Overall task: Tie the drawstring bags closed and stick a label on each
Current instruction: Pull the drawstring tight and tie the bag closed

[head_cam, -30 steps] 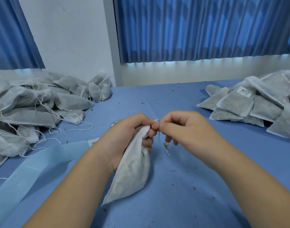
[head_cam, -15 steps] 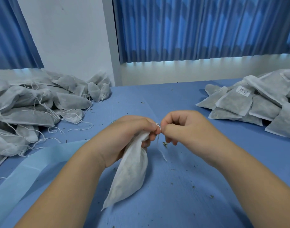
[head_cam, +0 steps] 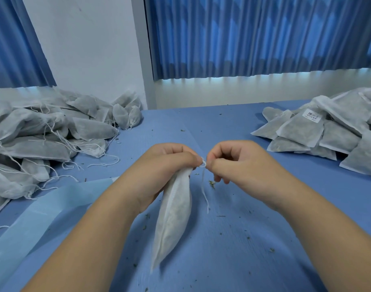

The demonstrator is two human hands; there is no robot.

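Left pile (head_cam: pixel 43 140): bags with loose strings.
Left hand (head_cam: pixel 159 165): fingers curled round the neck of the bag (head_cam: pixel 174 218).
Bag: centre, over the table (head_cam: pixel 233 260); neck up, long axis slanting towards the viewer.
Drawstring (head_cam: pixel 204 182): small loop, tail hanging.
Right hand (head_cam: pixel 239 163): fingertips pinch the drawstring.
Right pile (head_cam: pixel 338 144): white barcode label (head_cam: pixel 312 118), print probably too small to read.

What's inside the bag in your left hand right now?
A greyish fill shows through the thin white bag; what it is cannot be told. The left hand covers the neck in its grip, so the opening is hidden. The right hand pinches the drawstring.
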